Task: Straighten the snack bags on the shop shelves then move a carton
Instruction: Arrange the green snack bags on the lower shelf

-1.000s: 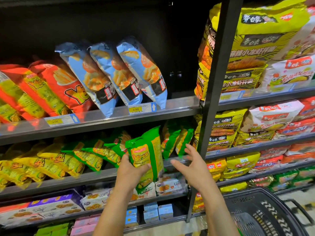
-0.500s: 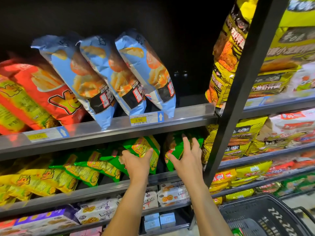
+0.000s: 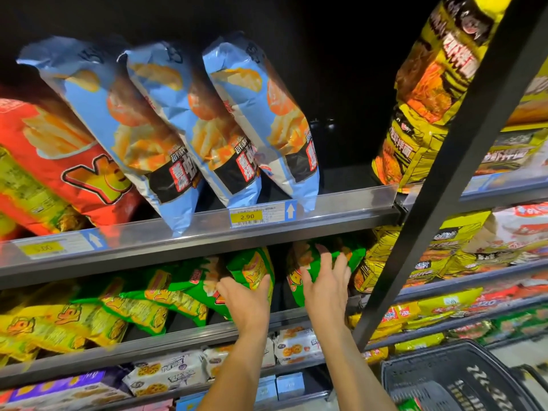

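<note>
My forearms come in from the bottom edge with the elbows cut off, and the black basket (image 3: 444,381) at lower right is clipped by the corner. The tops of the green bags I reach for are hidden behind the lip of the upper shelf (image 3: 341,203), and their print is too blurred to read. My left hand (image 3: 246,304) grips one green snack bag (image 3: 252,268), thumb on its right edge and fingers round its left. My right hand (image 3: 326,289) lies on a second green bag (image 3: 354,258) just beside it, fingers spread and straight. Both bags stand on the middle shelf (image 3: 178,342) with a dark gap between them, the right one close to the black upright post (image 3: 444,188). To the left on this shelf, yellow bags (image 3: 59,324) lean over. Above, three blue bags (image 3: 267,123) tilt leftward beside a red bag (image 3: 74,161), with a 2.90 price tag (image 3: 252,216) on the rail below. Behind them the shelf back is dark.
</note>
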`<state>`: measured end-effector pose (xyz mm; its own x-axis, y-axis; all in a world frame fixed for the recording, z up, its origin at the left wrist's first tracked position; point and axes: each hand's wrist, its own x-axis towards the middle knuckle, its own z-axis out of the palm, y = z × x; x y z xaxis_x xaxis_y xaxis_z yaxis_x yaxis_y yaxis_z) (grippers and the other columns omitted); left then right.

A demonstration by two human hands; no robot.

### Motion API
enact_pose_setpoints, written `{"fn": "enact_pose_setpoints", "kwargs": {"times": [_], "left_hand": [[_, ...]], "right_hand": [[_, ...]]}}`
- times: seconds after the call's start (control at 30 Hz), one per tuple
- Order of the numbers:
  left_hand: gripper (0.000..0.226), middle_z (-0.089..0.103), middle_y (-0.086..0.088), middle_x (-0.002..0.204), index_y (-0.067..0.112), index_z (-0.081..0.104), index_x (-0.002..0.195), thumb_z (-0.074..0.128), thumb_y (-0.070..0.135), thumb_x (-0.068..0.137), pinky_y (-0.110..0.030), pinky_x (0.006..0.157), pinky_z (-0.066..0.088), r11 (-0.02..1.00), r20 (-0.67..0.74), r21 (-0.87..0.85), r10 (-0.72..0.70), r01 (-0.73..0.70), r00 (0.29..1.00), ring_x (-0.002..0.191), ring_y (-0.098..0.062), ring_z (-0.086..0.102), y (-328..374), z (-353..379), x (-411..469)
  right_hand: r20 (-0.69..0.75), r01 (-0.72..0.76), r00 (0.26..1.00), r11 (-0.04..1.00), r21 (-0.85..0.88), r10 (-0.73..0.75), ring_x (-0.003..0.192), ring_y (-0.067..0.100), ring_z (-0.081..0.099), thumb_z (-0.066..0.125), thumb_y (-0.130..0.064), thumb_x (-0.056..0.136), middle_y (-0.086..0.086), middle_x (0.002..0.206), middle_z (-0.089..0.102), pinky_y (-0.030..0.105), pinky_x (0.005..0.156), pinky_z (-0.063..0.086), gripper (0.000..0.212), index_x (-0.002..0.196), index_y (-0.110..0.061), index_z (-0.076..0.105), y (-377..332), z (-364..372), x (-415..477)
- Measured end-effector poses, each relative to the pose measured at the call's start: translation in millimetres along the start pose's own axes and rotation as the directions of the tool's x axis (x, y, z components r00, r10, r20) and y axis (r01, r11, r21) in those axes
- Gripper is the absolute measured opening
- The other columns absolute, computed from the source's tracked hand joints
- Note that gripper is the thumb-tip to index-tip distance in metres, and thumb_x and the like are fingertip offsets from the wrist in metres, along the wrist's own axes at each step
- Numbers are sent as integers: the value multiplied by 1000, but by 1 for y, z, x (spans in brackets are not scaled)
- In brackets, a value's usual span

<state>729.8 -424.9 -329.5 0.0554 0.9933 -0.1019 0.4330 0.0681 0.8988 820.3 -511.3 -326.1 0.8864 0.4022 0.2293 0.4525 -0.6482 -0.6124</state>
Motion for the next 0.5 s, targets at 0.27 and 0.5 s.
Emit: {"fn": "enact_pose_setpoints", "kwargs": {"times": [0.27, 0.5], "left_hand": [[71, 51, -19, 124, -3, 49, 121, 94, 30, 76, -50, 94, 48, 999, -2, 40, 26, -26, 1000, 117, -39, 52, -1, -5, -5], [86, 47, -12, 143, 6, 42, 146, 90, 33, 81, -52, 106, 48, 999, 24, -30, 14, -13, 1000, 129, -33, 52, -2, -27, -24]], "right_hand": [[-132, 60, 990, 987, 149, -40, 124, 36, 51, 73, -13, 96, 19, 133, 50, 36, 85, 47, 28, 122, -8, 63, 2, 0, 1], [-166, 58, 986, 914, 402, 10, 140, 26, 44, 70, -14, 98, 8, 146, 43, 28, 103, 38, 32, 130, -17, 64, 3, -34, -10]]}}
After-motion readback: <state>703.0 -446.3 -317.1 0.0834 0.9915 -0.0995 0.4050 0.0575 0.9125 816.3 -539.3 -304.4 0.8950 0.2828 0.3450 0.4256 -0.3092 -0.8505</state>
